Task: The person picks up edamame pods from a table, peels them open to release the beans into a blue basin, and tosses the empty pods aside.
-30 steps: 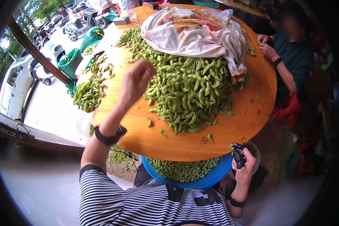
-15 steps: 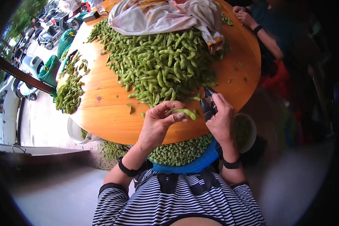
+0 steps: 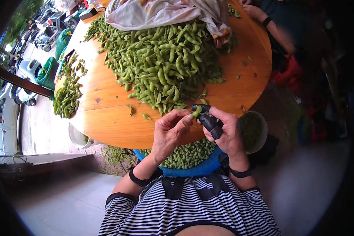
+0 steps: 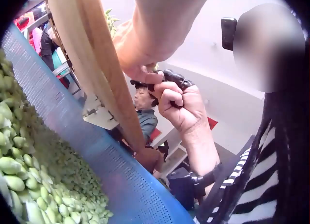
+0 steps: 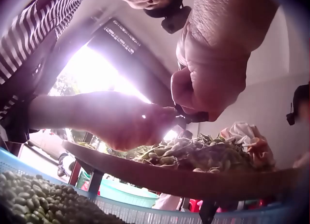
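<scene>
My left hand pinches a green pod between thumb and forefinger at the table's near edge. Touching its other side is my right hand, whose thumb and forefinger wear black covers and close around the pod's end. Beyond both hands a large heap of green pods lies on the wooden table. Below them a blue basket holds shelled beans. The left wrist view shows the right hand with curled fingers; in the right wrist view the left hand meets it.
A patterned cloth covers the heap's far side. A smaller pod pile lies at the table's left. White buckets stand below the table at left and right. Another person's arm is at the far right.
The left hand came back from the heap with a pod, and the right hand rose from the table's right edge. Since half a second ago the hands have come together at the pod.
</scene>
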A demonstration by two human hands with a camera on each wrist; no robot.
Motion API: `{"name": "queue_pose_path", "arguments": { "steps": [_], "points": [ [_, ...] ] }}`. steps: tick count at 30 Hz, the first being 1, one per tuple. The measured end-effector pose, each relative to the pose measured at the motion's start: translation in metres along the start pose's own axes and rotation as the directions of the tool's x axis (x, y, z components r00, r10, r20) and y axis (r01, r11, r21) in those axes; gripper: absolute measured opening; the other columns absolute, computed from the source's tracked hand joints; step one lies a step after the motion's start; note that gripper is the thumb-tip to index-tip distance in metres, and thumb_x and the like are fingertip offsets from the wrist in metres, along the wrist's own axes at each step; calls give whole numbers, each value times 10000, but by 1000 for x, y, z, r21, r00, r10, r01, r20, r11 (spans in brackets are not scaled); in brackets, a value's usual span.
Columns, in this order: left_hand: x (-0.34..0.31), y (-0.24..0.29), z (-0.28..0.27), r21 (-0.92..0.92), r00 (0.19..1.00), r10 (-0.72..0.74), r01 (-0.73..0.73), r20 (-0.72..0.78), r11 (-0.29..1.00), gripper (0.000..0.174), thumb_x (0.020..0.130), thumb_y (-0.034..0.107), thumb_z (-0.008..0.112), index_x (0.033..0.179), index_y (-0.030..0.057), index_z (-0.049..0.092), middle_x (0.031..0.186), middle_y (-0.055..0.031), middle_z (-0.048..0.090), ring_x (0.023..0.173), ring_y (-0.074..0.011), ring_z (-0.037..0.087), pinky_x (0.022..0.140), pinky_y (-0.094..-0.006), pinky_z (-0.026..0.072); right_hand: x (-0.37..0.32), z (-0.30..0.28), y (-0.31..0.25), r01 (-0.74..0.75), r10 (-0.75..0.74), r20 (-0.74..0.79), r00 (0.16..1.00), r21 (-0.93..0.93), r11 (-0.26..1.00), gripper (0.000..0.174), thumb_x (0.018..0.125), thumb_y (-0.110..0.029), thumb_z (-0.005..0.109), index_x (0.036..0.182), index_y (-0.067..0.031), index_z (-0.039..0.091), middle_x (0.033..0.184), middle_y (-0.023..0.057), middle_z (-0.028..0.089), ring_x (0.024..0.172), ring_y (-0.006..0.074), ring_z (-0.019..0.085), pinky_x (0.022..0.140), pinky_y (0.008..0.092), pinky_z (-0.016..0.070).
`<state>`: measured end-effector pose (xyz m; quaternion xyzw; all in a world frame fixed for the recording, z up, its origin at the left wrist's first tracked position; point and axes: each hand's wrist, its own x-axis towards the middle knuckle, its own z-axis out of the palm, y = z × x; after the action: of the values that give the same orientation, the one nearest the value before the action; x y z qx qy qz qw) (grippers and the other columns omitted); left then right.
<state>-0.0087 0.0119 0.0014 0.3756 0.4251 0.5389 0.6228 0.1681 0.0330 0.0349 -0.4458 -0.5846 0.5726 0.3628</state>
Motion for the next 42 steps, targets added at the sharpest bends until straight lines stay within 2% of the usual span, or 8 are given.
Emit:
{"name": "queue_pose_path", "arguments": {
  "steps": [8, 14, 19, 25, 31, 34, 36, 42],
  "points": [
    [-4, -9, -4, 467, 943, 333, -304, 22, 830, 105, 932, 93, 646, 955, -9, 636, 715, 28, 550, 574, -33, 480, 510, -191, 395, 2, 1, 6, 25, -37, 89, 995, 133, 991, 104, 899, -51, 562, 944, 37, 598, 632, -44, 484, 553, 3, 444, 458, 180, 351],
    [-2, -21, -15, -544, 924, -238, 370, 299, 753, 150, 884, 137, 685, 944, 24, 607, 788, -93, 652, 495, -109, 537, 454, -217, 407, 1, -8, 21, -176, 5, 287, 958, 573, 800, 425, 963, -362, 585, 1003, 61, 598, 608, -52, 428, 515, 13, 383, 450, 170, 301],
    [-3, -29, -14, -578, 885, -195, 428, 422, 695, 158, 898, 153, 675, 963, 22, 618, 843, -102, 662, 501, -110, 534, 455, -210, 393, -2, -8, 25, -147, -43, 278, 960, 627, 765, 458, 928, -389, 637, 1008, 60, 598, 620, -55, 420, 515, 13, 377, 455, 164, 300],
    [-13, -17, 4, 34, 997, -2, -1, 74, 999, 116, 877, 75, 712, 901, 16, 616, 728, 3, 609, 607, -91, 575, 552, -246, 469, -14, 1, 17, -44, 14, 82, 997, 377, 925, 219, 906, -179, 624, 907, 38, 592, 684, -41, 450, 552, 21, 438, 476, 185, 354],
    [-6, -18, -1, 635, 855, 476, -486, 205, 601, 125, 909, 85, 655, 947, -33, 638, 735, -70, 620, 613, -108, 581, 549, -247, 459, -20, 13, 19, 66, -68, -108, 992, -24, 998, 84, 798, -9, 616, 845, 33, 562, 731, 49, 468, 598, 111, 489, 533, 254, 402],
    [-8, -14, 5, 562, 947, 306, -309, 103, 767, 179, 957, 163, 610, 945, -15, 624, 690, -52, 623, 572, -101, 577, 519, -228, 443, -20, 15, 21, 114, -127, -160, 979, -91, 989, 97, 768, 25, 603, 848, 39, 550, 730, 90, 465, 622, 165, 501, 559, 286, 409],
    [-5, -5, 1, 198, 973, -211, 190, 90, 962, 250, 1000, 263, 546, 911, 34, 597, 630, -29, 619, 523, -79, 566, 480, -202, 417, -18, 16, 23, 142, -157, -163, 974, -99, 985, 105, 757, 30, 601, 846, 41, 546, 730, 103, 464, 626, 191, 501, 567, 299, 409],
    [2, -2, -5, -7, 908, -344, 356, 242, 935, 239, 1009, 297, 527, 951, 68, 561, 710, -27, 646, 598, -69, 597, 537, -195, 456, -15, 19, 24, 225, -314, -175, 933, -395, 891, 140, 747, 41, 596, 876, 40, 541, 755, 157, 496, 666, 355, 539, 587, 369, 430]
  ]
}}
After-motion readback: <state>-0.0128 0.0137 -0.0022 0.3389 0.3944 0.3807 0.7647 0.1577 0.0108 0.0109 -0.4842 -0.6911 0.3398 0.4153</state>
